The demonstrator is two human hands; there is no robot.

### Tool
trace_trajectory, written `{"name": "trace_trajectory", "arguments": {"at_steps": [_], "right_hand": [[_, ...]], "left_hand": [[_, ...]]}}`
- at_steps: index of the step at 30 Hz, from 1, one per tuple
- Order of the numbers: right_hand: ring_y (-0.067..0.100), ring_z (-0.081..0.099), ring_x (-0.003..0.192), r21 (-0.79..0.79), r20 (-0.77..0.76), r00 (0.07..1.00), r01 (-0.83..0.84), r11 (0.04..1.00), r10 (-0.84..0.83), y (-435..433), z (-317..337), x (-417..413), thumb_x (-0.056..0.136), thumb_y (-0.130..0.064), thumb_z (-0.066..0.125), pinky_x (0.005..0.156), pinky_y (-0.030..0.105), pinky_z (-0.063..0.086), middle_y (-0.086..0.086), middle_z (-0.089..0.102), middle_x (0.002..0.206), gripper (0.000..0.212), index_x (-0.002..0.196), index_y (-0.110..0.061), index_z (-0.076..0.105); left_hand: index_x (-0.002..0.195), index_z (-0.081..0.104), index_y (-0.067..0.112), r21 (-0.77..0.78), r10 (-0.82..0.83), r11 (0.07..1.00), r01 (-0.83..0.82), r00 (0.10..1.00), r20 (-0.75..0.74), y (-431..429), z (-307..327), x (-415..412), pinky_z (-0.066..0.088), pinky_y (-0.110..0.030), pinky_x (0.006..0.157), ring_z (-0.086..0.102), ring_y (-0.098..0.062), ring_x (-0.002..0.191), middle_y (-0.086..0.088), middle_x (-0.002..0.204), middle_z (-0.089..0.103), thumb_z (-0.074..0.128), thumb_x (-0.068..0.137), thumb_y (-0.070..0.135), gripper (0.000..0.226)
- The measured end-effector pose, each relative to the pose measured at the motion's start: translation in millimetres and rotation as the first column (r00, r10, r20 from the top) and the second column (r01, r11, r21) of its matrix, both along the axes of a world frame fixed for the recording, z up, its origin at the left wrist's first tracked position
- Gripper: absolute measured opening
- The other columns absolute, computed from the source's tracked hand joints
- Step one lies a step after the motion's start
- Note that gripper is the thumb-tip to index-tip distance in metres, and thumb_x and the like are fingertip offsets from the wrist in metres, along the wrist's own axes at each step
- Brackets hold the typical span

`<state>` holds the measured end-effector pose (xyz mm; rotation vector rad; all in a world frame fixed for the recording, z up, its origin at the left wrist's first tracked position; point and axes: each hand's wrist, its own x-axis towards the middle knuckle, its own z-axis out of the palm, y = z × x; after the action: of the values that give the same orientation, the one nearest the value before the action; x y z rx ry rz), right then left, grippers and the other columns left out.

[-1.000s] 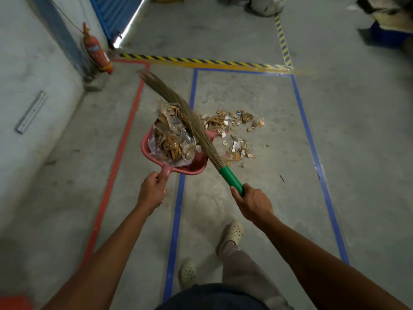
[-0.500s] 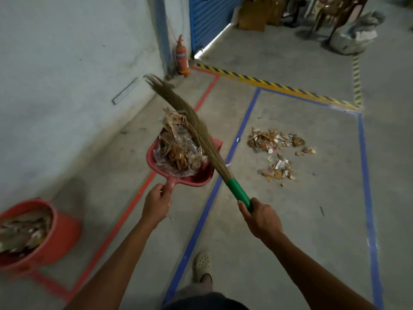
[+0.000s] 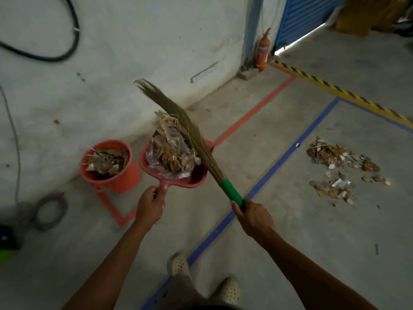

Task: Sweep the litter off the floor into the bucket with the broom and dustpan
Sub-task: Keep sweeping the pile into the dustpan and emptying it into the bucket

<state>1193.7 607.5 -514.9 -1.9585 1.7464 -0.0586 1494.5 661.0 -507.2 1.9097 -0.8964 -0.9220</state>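
My left hand [image 3: 150, 205] grips the handle of a red dustpan [image 3: 196, 179] held above the floor and heaped with dry leaves and plastic scraps. My right hand [image 3: 253, 217] holds the green handle of a straw broom [image 3: 190, 133], whose bristles lie across the heap on the pan. An orange bucket [image 3: 121, 180], partly filled with litter, stands on the floor just left of the pan by the wall. More litter [image 3: 339, 166] lies scattered on the concrete to the right, inside the blue tape lines.
A white wall runs along the left with a black cable [image 3: 67, 41] hanging on it. A red fire extinguisher [image 3: 263, 50] stands in the corner. A coiled cable [image 3: 50, 211] lies at lower left. My feet in pale clogs [image 3: 228, 289] show at the bottom.
The view has swung left, so the bucket now sits beside the loaded dustpan. Both hands keep their grip, and the broom still lies across the heap.
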Motion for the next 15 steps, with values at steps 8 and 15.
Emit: {"name": "trace_trajectory", "arguments": {"at_steps": [8,15], "right_hand": [[0.017,0.06,0.06,-0.009,0.009,0.988,-0.151,0.989,0.151,2,17,108,0.093,-0.076,0.033,0.055,0.035,0.054,-0.001,0.059,0.071,0.056,0.093,-0.023,0.051],[0.017,0.06,0.062,-0.01,-0.003,0.968,-0.251,0.968,0.251,12,16,218,0.089,-0.078,0.026,0.056,0.034,0.052,-0.002,0.059,0.072,0.06,0.095,-0.023,0.05]], "left_hand": [[0.079,0.048,-0.004,-0.058,0.177,0.983,-0.175,0.983,0.047,53,10,95,0.033,-0.023,0.035,0.042,-0.013,0.039,-0.01,0.057,0.049,0.056,0.101,0.042,0.052],[0.068,0.045,0.012,-0.048,0.23,0.973,-0.227,0.971,0.061,91,1,209,0.036,-0.027,0.044,0.044,-0.011,0.038,0.0,0.049,0.049,0.057,0.098,0.046,0.048]]}}
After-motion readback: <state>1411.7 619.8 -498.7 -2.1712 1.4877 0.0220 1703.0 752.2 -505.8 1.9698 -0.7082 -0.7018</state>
